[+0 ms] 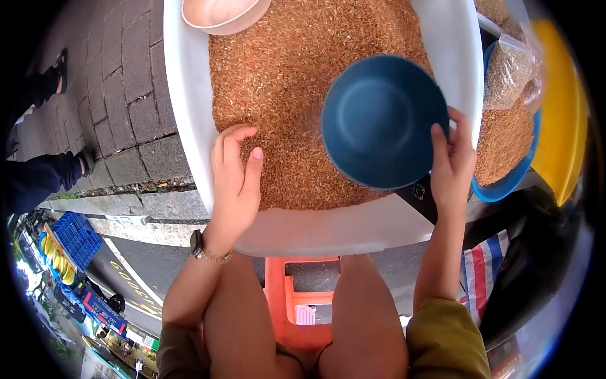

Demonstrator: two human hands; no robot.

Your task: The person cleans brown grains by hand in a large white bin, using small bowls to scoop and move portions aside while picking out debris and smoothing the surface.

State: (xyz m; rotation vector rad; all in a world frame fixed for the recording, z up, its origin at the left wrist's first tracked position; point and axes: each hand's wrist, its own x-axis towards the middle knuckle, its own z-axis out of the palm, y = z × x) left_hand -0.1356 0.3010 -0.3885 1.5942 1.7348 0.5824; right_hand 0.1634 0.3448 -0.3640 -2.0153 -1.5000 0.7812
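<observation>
My right hand grips a dark blue bowl by its right rim, thumb on the inside. The bowl looks empty and is held above a white tub of loose reddish-brown grain, which looks like husked rice. Over the left side of the grain is my left hand, with thumb and fingers apart, slightly curled and nothing between them. Whether its fingertips touch the grain I cannot tell. In the tub's far left corner lies a pale pinkish bowl.
To the right stand a blue basin of similar grain, a clear plastic bag of grain and a yellow container. A black flat object lies at the tub's near right corner. An orange stool is beneath me. Someone's feet show on the left pavement.
</observation>
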